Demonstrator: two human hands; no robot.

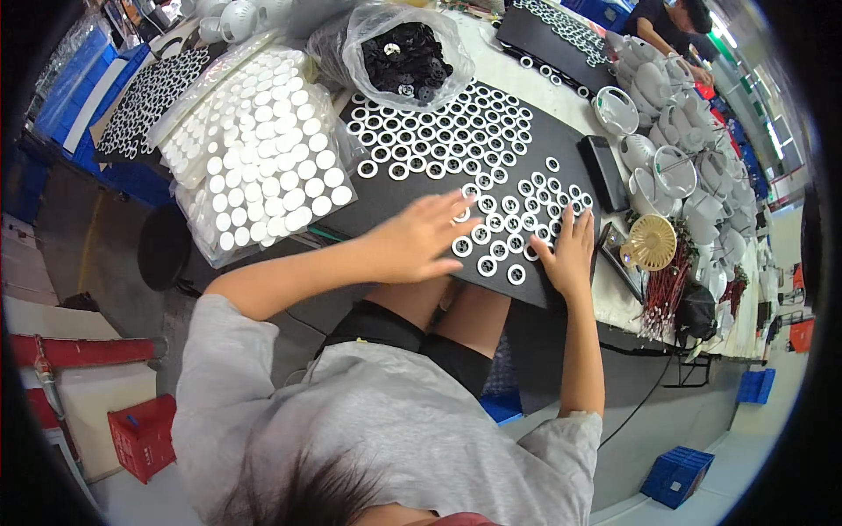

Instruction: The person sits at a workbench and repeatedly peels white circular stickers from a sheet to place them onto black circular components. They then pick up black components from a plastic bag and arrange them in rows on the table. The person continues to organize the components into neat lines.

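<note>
Many white rings with black centres [499,251] lie on a black board [557,136] in front of me. My left hand [423,238] is over the board's near left part, fingers spread, its fingertips at the edge of the near group of rings. At the right end of that group is my right hand [568,252], fingers apart, fingertips touching or just above the rings there. Neither hand holds anything that I can see. A second, denser group of rings [438,136] covers the far left of the board, and one ring [552,164] lies apart from both groups.
Sheets of white round discs [272,167] lie left of the board. Behind it stands a clear bag of black parts [408,66]. To the right are a long black box [603,171], a yellow fan [653,243] and piled white shells [702,202]. A co-worker [662,31] sits far right.
</note>
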